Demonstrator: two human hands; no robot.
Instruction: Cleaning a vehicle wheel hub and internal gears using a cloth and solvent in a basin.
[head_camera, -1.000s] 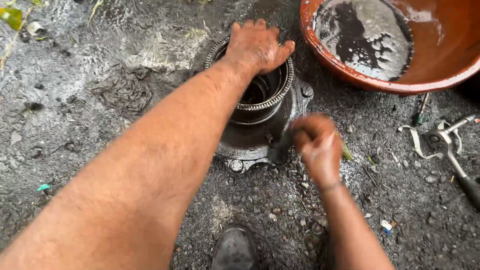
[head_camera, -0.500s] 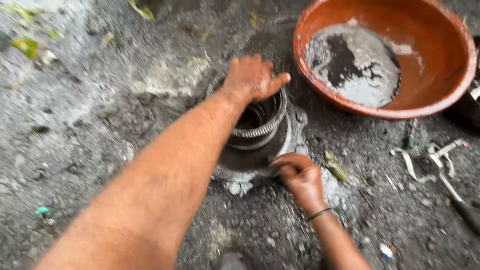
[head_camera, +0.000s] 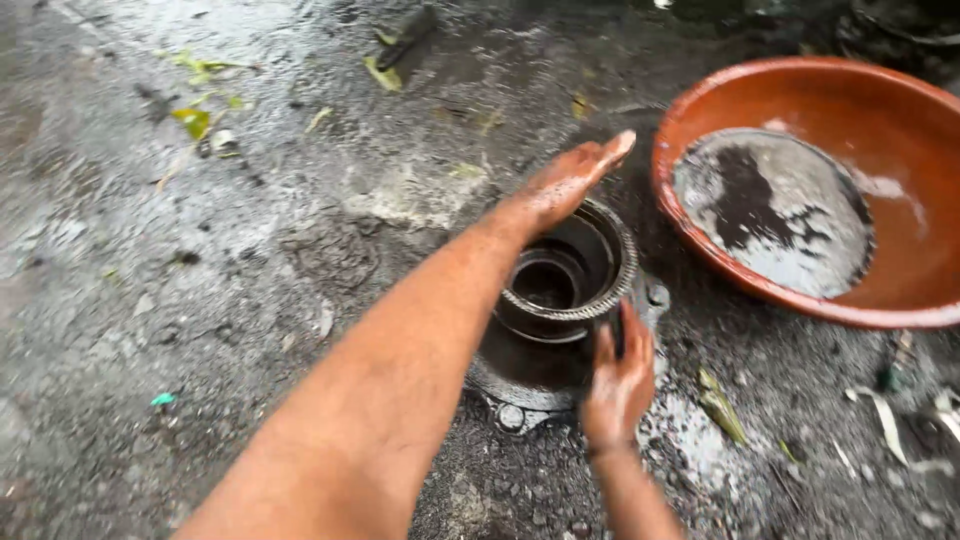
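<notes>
- Head view, nearest first: the right hand (head_camera: 620, 385) stands against the near rim of the wheel hub (head_camera: 560, 300), fingers straight and together, pressed to the toothed ring and not wrapped round anything; palm flat to the metal.
- That hub, a dark greasy metal piece with a round bore and a flanged base, sits on the wet ground (head_camera: 200, 300) just in front of the person; a bolt hole shows in the flange at its near edge.
- Beyond it the left hand (head_camera: 570, 180) lies over the far rim, open and flat, fingers together and pointing right, clamped on nothing; the forearm crosses the whole frame from the lower left.
- To do this well, I judge both palms should bear evenly on opposite sides of the ring, so the hub turns or lifts without tipping; the metal looks slick, so a curled grip under the rim would hold better than flat palms.
- Fingers are best kept off the toothed edge and out of the bore; grease and grit make a slip likely.
- Further right an orange basin (head_camera: 930, 140) holds murky water with dark sediment, near the hub but not touching it; knocking it would spill it.
- Farthest back, green leaves (head_camera: 195, 120) lie scattered on the ground.
</notes>
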